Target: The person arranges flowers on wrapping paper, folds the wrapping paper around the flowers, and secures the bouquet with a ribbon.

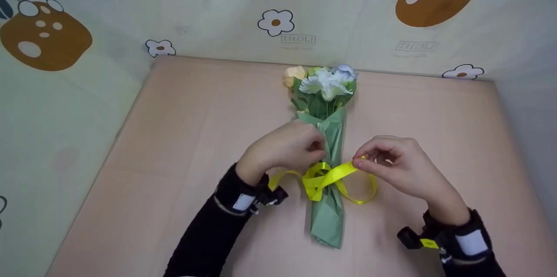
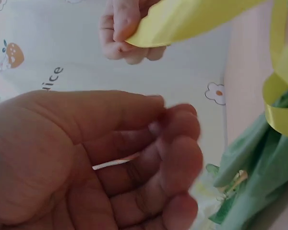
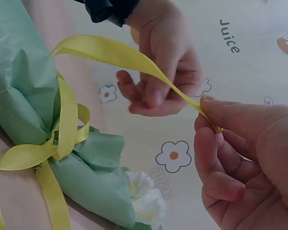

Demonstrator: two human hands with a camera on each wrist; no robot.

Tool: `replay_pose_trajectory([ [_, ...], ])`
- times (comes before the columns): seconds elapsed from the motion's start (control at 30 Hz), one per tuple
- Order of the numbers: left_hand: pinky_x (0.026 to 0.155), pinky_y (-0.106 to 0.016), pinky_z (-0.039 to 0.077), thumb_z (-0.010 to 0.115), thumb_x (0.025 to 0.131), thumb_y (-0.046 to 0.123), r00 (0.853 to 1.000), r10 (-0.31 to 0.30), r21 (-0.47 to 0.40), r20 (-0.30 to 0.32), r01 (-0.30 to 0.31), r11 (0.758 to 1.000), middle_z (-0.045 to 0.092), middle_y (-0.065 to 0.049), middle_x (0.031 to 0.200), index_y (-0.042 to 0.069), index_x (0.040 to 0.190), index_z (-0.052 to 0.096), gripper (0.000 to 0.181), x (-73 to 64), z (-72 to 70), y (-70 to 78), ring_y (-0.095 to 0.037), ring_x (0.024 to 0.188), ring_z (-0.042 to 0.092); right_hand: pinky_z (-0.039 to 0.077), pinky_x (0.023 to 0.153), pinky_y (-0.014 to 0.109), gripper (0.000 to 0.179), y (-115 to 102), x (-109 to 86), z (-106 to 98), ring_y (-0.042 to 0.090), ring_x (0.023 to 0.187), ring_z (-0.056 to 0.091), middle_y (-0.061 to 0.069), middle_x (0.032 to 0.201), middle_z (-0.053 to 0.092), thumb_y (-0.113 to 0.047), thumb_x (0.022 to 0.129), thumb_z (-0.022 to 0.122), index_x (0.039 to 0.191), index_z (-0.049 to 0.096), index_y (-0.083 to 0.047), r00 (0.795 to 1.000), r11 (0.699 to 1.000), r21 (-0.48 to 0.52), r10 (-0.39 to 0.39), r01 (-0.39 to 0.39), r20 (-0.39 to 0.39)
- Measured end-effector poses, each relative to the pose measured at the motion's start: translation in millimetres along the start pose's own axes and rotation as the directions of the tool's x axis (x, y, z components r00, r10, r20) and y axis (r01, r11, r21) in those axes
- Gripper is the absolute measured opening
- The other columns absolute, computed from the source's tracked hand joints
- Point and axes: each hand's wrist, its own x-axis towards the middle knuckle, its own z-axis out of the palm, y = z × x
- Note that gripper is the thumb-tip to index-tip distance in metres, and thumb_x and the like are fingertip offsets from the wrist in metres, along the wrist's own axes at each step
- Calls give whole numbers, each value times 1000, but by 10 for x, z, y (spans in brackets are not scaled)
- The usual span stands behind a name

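Observation:
A bouquet of artificial-looking flowers [image 1: 327,85], wrapped in green paper [image 1: 328,222], lies upright in the head view's middle. Yellow ribbon [image 1: 337,175] is looped around the wrapping, with one loop and loose tails showing. My right hand [image 1: 396,166] pinches a ribbon end between thumb and index finger, drawing it out to the right of the bouquet. Over the left edge of the wrapping hovers my left hand [image 1: 285,146], its fingers loosely curled. In the left wrist view nothing shows between that hand's thumb and fingers [image 2: 180,158].
The bouquet lies on a pale pinkish tabletop [image 1: 196,137]. Behind and to the left hangs a light curtain [image 1: 217,11] printed with flowers and fruit. Both wrists wear dark straps with small cameras [image 1: 274,196].

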Motion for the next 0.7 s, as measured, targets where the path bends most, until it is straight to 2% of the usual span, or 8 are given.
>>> replay_pose_trajectory([
  [0.07,48,-24,30,74,97,8,996,-88,53,33,87,995,33,8,54,15,60,52,44,28,54,-39,-8,47,33,47,57,22,16,7,0,-4,15,72,63,-10,90,75,-8,96,86,100,83,-23,1000,1000,-13,5,-5,4],
  [0.13,48,-25,30,80,92,11,984,-163,111,68,155,982,30,8,54,15,59,48,46,69,123,-51,-9,47,33,47,58,22,15,13,-2,-9,14,71,63,-10,89,75,-9,96,85,100,83,-23,1000,1000,-20,10,-10,7],
  [0.27,54,-27,39,86,90,17,970,-231,208,76,211,955,43,4,63,12,71,60,32,142,240,-32,-14,58,46,47,58,22,14,22,-2,-21,14,71,63,-11,88,74,-9,96,86,100,83,-23,1000,999,-37,23,-23,4],
  [0.37,57,-29,42,80,90,8,967,-241,280,77,212,937,52,0,73,11,79,64,20,171,280,-11,-17,66,51,49,59,23,11,37,4,-30,14,71,63,-11,87,74,-12,96,86,99,83,-22,999,997,-59,43,-42,9],
  [0.47,57,-29,42,75,90,1,969,-229,313,91,191,930,53,-1,76,11,78,62,20,177,284,3,-17,67,50,50,61,22,8,62,12,-49,13,72,64,-13,87,74,-14,97,86,98,83,-22,998,994,-93,66,-64,21],
  [0.7,59,-29,37,75,89,2,971,-216,255,106,183,949,37,2,70,16,70,45,38,76,151,-23,-17,65,43,53,63,22,4,156,1,-159,13,74,66,-10,87,76,-17,98,85,101,84,-18,986,978,-148,155,-145,63],
])
